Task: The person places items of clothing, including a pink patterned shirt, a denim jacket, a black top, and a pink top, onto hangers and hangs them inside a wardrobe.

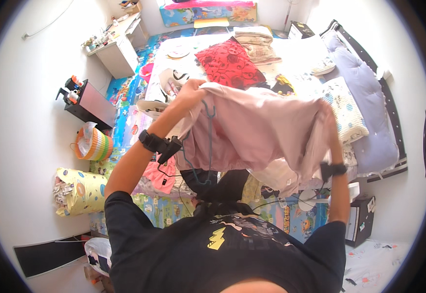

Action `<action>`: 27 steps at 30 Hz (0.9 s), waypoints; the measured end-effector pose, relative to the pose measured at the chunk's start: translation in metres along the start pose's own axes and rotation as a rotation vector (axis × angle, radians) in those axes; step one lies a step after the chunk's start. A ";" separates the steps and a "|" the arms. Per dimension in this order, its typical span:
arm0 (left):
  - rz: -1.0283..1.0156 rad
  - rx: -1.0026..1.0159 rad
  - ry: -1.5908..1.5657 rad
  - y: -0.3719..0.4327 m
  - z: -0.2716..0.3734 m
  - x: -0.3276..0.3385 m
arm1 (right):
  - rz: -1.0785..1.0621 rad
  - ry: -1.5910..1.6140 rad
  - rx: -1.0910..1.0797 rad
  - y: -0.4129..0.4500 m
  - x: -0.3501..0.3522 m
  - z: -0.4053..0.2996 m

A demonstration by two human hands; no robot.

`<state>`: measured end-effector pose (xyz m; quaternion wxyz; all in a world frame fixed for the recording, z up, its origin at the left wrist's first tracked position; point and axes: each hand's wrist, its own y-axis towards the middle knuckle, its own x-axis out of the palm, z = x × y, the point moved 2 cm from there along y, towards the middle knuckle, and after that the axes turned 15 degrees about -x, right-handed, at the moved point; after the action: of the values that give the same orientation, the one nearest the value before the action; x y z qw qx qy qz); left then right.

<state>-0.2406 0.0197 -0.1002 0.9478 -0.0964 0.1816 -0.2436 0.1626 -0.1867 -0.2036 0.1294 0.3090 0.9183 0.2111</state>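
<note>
A pink garment (257, 124) is stretched between my two raised hands in front of my chest. My left hand (192, 89) grips its upper left edge. At the right, my right hand (326, 110) holds the other end, partly covered by the cloth and blurred. A blue-green clothes hanger (210, 143) hangs below my left hand, in front of the garment's left part; how it is held is hard to tell. Beyond the garment a red patterned cushion (229, 62) lies on the bed, with folded blankets (257, 44) behind it.
A salmon-pink garment (161, 174) lies on the near left bed edge. Pillows (343, 110) and a lavender quilt (368, 110) are at the right. A striped basket (97, 144) and a yellow bag (81, 192) stand left. A white fan (308, 199) and cables are near the right.
</note>
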 end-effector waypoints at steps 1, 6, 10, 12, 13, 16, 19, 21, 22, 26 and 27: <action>0.032 -0.022 0.007 0.001 -0.019 -0.003 | -0.161 0.024 0.025 -0.021 0.037 -0.013; -0.034 -0.138 -0.149 -0.012 -0.040 0.033 | -0.767 0.188 -0.243 -0.124 0.196 -0.069; -0.032 -0.187 -0.102 -0.050 -0.022 0.033 | -0.406 0.283 -0.147 -0.144 0.262 -0.061; 0.034 -0.112 0.127 -0.047 -0.024 0.004 | -0.558 0.260 0.005 -0.141 0.257 -0.066; 0.200 0.003 0.430 -0.045 -0.020 -0.022 | -0.707 0.234 0.157 -0.144 0.253 -0.071; 0.528 0.228 0.730 -0.040 -0.038 -0.060 | -0.764 0.381 0.122 -0.165 0.225 -0.080; 0.555 0.080 0.628 -0.032 -0.031 -0.102 | -0.621 0.159 0.049 -0.169 0.169 -0.086; 0.539 0.133 0.574 -0.024 -0.024 -0.117 | -0.550 0.059 0.131 -0.169 0.141 -0.085; 0.514 0.175 0.531 -0.023 -0.025 -0.120 | -0.511 0.041 0.190 -0.166 0.125 -0.085; 0.279 0.078 0.381 0.001 -0.056 -0.129 | -0.330 0.015 0.056 -0.139 0.104 -0.120; 0.231 0.063 0.347 0.008 -0.078 -0.130 | -0.287 -0.040 -0.102 -0.129 0.108 -0.132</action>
<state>-0.3734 0.0840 -0.1353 0.9266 -0.0017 0.3441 -0.1517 -0.0360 -0.2525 -0.1598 0.1922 0.1715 0.9384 0.2304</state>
